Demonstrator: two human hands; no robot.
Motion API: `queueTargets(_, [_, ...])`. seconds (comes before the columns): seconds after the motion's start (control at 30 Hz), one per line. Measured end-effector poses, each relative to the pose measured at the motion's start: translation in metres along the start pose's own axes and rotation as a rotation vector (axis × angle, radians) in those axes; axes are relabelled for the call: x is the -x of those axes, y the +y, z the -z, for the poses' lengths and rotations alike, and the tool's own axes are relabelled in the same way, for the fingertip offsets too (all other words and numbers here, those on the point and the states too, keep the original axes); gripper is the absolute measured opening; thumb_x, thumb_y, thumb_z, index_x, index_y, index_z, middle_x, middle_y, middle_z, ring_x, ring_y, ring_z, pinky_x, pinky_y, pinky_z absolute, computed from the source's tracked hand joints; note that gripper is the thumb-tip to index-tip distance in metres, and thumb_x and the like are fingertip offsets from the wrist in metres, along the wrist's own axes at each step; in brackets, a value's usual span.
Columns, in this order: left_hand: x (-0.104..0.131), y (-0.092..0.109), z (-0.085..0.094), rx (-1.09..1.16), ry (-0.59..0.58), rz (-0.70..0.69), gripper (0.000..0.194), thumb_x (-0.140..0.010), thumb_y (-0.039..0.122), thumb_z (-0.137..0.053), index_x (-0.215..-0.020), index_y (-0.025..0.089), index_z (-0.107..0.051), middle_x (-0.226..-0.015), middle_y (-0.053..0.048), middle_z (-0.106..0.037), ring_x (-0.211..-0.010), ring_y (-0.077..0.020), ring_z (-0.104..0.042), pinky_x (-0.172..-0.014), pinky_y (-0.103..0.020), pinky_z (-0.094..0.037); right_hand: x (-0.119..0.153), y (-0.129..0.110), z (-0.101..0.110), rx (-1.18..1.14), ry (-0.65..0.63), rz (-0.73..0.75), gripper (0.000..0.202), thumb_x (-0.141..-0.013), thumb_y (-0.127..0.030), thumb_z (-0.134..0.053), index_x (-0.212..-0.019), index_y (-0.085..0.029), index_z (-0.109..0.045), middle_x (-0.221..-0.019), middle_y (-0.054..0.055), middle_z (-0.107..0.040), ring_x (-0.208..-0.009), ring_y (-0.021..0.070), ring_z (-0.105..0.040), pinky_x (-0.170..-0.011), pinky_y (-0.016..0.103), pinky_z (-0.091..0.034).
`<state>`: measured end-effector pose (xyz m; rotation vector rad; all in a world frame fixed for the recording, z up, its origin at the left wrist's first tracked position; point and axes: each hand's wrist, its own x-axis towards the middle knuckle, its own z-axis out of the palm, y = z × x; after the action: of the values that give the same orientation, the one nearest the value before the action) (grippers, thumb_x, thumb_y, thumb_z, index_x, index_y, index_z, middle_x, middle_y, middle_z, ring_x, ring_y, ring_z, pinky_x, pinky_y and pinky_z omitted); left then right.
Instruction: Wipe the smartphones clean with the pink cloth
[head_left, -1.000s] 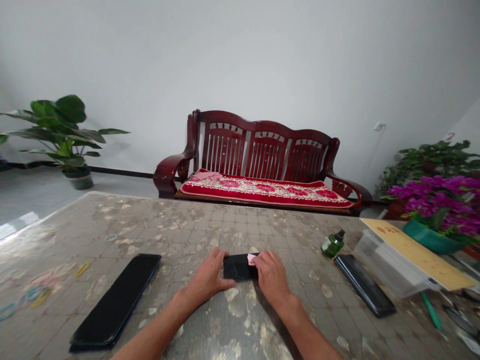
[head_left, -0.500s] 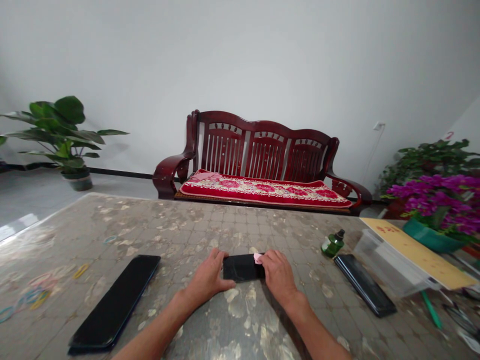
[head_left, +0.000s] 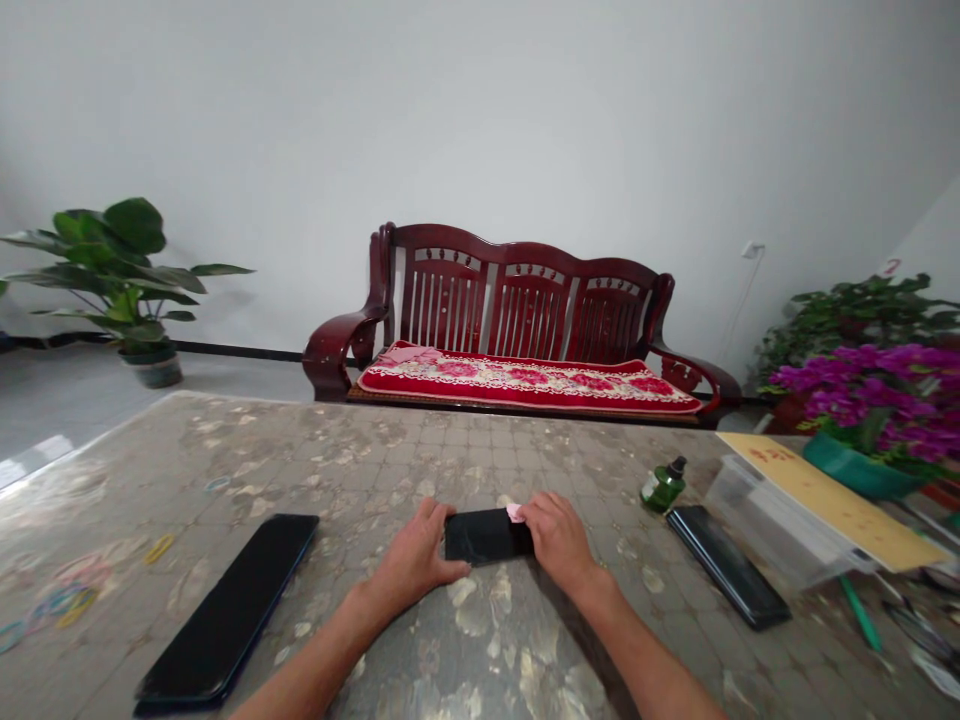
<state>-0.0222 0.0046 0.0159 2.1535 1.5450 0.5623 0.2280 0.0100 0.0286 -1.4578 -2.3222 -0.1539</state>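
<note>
A flat black phone lies on the patterned tablecloth in front of me, its left part looking duller than its right. My left hand grips the left end, fingers at the far edge and thumb at the near edge. At the right end, my right hand pinches a small pink piece, cloth or paper, against the phone's far right part. The fingers hide some of that end. To the left rests a larger black slab with a glossy top; a long black case lies to the right.
A green bottle stands beyond the black case. At right are a clear plastic box under a yellow board, a green-handled tool and a flower pot. Coloured rubber bands lie at left. A wooden bench stands behind.
The camera view has shifted slightly. My right hand and the pink piece have barely moved on the phone; my left hand keeps its hold.
</note>
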Motion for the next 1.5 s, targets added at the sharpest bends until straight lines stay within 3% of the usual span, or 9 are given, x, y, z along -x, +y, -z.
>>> queueTargets(0.1, [0.000, 0.000, 0.000, -0.001, 0.001, -0.007, 0.052, -0.066, 0.027, -0.076, -0.113, 0.019, -0.055, -0.109, -0.008, -0.054, -0.093, -0.0231, -0.061, -0.081, -0.030, -0.048, -0.004, 0.000, -0.001, -0.004, -0.006, -0.009, 0.025, -0.095, -0.010, -0.051, -0.087, -0.022, -0.072, -0.085, 0.004, -0.065, -0.085, 0.0202, -0.055, -0.076, 0.030, -0.038])
queueTargets(0.37, [-0.001, 0.000, 0.000, -0.014, 0.002, -0.002, 0.053, -0.066, 0.029, -0.077, -0.112, 0.016, -0.056, -0.109, -0.009, -0.055, -0.091, -0.0246, -0.062, -0.080, -0.031, -0.048, 0.022, -0.011, 0.013, -0.091, -0.060, 0.073, 0.023, -0.094, -0.010, -0.053, -0.090, -0.023, -0.071, -0.084, 0.002, -0.064, -0.081, 0.0186, -0.054, -0.073, 0.030, -0.037])
queueTargets(0.6, [0.000, 0.001, 0.000, -0.010, 0.008, 0.003, 0.050, -0.067, 0.028, -0.075, -0.112, 0.018, -0.057, -0.111, -0.009, -0.055, -0.093, -0.0248, -0.063, -0.081, -0.032, -0.048, -0.001, 0.003, 0.003, -0.068, -0.037, 0.024, 0.026, -0.097, -0.012, -0.049, -0.089, -0.021, -0.072, -0.084, 0.004, -0.065, -0.084, 0.0195, -0.056, -0.076, 0.030, -0.039])
queueTargets(0.7, [0.000, 0.001, 0.002, -0.004, 0.008, -0.016, 0.051, -0.066, 0.028, -0.075, -0.112, 0.018, -0.056, -0.111, -0.008, -0.056, -0.096, -0.0252, -0.062, -0.081, -0.032, -0.049, 0.002, 0.000, 0.003, -0.077, -0.030, 0.016, 0.026, -0.097, -0.011, -0.049, -0.088, -0.020, -0.072, -0.085, 0.004, -0.065, -0.084, 0.0193, -0.055, -0.076, 0.030, -0.039])
queueTargets(0.93, [0.000, 0.000, 0.006, 0.020, -0.017, -0.025, 0.052, -0.065, 0.026, -0.075, -0.113, 0.019, -0.056, -0.106, -0.006, -0.055, -0.088, -0.0219, -0.061, -0.081, -0.030, -0.049, 0.034, -0.006, 0.023, -0.185, -0.113, 0.145, 0.024, -0.096, -0.010, -0.048, -0.091, -0.021, -0.070, -0.087, 0.003, -0.062, -0.084, 0.0184, -0.052, -0.075, 0.029, -0.039])
queueTargets(1.1, [0.000, 0.001, 0.008, 0.047, -0.042, -0.025, 0.053, -0.065, 0.025, -0.076, -0.114, 0.019, -0.057, -0.106, -0.006, -0.054, -0.089, -0.0208, -0.060, -0.081, -0.029, -0.049, 0.036, 0.002, 0.036, -0.311, -0.196, 0.231, 0.025, -0.095, -0.013, -0.050, -0.090, -0.023, -0.073, -0.083, 0.002, -0.064, -0.084, 0.0177, -0.055, -0.076, 0.028, -0.040])
queueTargets(1.23, [-0.001, 0.000, 0.010, 0.041, -0.062, -0.033, 0.053, -0.065, 0.022, -0.076, -0.114, 0.019, -0.059, -0.106, -0.005, -0.055, -0.091, -0.0211, -0.060, -0.082, -0.029, -0.048, 0.020, 0.009, 0.029, -0.527, -0.109, 0.090, 0.021, -0.095, -0.021, -0.055, -0.088, -0.024, -0.075, -0.083, 0.001, -0.067, -0.083, 0.0159, -0.060, -0.078, 0.027, -0.043])
queueTargets(1.37, [-0.002, 0.001, 0.016, 0.051, -0.106, -0.043, 0.055, -0.066, 0.020, -0.075, -0.119, 0.019, -0.059, -0.106, -0.005, -0.057, -0.090, -0.0203, -0.060, -0.080, -0.027, -0.047, 0.005, 0.014, 0.004, -0.754, 0.105, -0.209, 0.017, -0.087, -0.027, -0.061, -0.082, -0.020, -0.075, -0.081, 0.003, -0.067, -0.080, 0.0170, -0.063, -0.075, 0.028, -0.047])
queueTargets(1.5, [-0.004, 0.002, 0.023, 0.043, -0.169, -0.031, 0.061, -0.064, 0.019, -0.076, -0.123, 0.019, -0.059, -0.110, -0.005, -0.058, -0.089, -0.0205, -0.061, -0.079, -0.026, -0.047, 0.002, 0.013, -0.017, -0.849, 0.170, -0.322, 0.018, -0.082, -0.032, -0.061, -0.080, -0.019, -0.075, -0.080, 0.003, -0.067, -0.077, 0.0181, -0.063, -0.073, 0.029, -0.049])
